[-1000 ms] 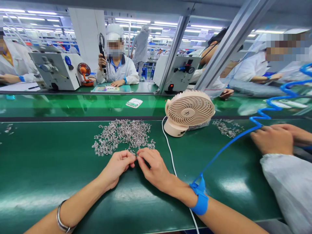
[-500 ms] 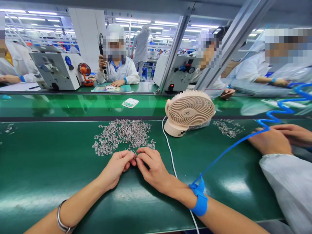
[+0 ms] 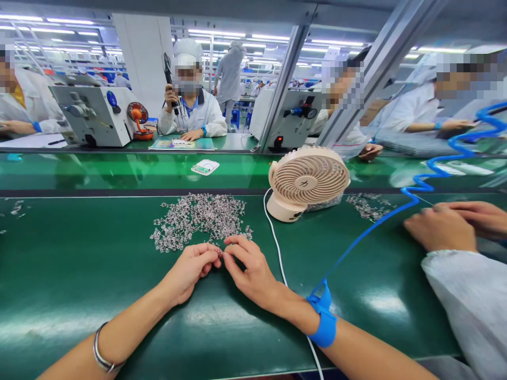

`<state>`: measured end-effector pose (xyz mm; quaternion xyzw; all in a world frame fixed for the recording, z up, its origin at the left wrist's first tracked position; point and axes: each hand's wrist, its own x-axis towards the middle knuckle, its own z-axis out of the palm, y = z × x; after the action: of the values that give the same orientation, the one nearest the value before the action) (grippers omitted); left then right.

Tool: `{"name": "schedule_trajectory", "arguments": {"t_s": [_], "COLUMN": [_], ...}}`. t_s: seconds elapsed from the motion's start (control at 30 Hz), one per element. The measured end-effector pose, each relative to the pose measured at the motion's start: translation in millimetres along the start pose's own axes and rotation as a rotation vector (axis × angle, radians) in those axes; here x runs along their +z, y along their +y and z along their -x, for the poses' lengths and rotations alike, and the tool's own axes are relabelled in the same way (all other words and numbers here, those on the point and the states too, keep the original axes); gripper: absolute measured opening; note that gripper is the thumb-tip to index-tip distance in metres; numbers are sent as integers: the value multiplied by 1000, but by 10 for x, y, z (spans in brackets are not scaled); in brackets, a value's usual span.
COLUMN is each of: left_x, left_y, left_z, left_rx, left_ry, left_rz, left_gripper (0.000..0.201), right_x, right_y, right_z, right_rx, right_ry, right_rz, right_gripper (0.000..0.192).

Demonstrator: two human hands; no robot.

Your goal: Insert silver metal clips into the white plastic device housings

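Loose heap of tiny silvery metal parts [image 3: 200, 219] on green worktop [image 3: 79, 274], left hand [image 3: 189, 269] and right hand [image 3: 247, 266] fingertips pinched shut together on one tiny silvery part [image 3: 220, 254], too small to make out.

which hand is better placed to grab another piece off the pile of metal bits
Probably the right hand: its fingertips lie against the near edge of the pile of metal bits. The left hand sits just short of it, fingers curled inward.
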<state>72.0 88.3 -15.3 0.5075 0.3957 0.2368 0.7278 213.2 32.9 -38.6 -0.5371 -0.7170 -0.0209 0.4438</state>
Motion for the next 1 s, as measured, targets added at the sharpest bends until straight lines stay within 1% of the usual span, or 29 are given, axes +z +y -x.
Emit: {"name": "schedule_trajectory", "arguments": {"t_s": [0.13,0.27,0.5,0.63,0.77,0.9,1.0], "left_x": [10,22,12,-7,-13,-8,-2], "left_y": [6,20,8,-1,1,5,12], "left_z": [-3,11,13,-13,-11,-8,-9], "left_rx": [1,3,13,17,2,8,5], "left_ry": [3,13,5,-16,-11,-9,-7], "left_rz": [-26,-35,-35,0,4,-29,-46], "left_gripper": [21,24,31,29,27,30,32], "right_x": [10,4,0,1,-12,-8,-5], "right_y": [4,-12,-9,-2,-7,-6,-6], "right_z": [3,-11,-16,-24,-32,-25,-20], "right_rx": [6,21,4,40,68,74,50], "right_ry": [-3,-35,-73,-70,-46,-18,-41], "right_rz": [-42,-134,-185,-216,-249,-242,-236], "right_gripper": [16,13,17,19,20,15,24]}}
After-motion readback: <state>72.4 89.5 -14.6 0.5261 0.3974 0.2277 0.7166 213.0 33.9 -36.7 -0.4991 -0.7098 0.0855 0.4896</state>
